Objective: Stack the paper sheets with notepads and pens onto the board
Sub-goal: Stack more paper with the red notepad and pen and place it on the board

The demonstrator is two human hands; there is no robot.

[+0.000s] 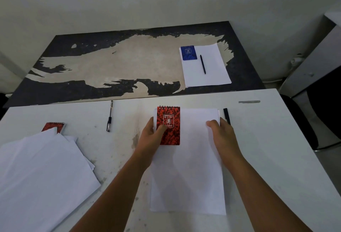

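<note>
At far left a loose paper pile [42,172] half covers a second red notepad [55,127], so we cannot read it fully; a pen [109,116] lies apart on the tabletop [267,139]. Our left hand [150,139] thumbs the red notepad [168,125] onto the centre sheets [188,176]; our right hand [223,135] pinches their edge, hiding part of a black pen [226,114]. One set [204,65] sits on the board [110,62]; we judge two remain.

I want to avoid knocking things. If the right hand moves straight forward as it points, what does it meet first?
Probably the black pen lying just beyond the right hand, beside the paper stack; depth is uncertain.
</note>
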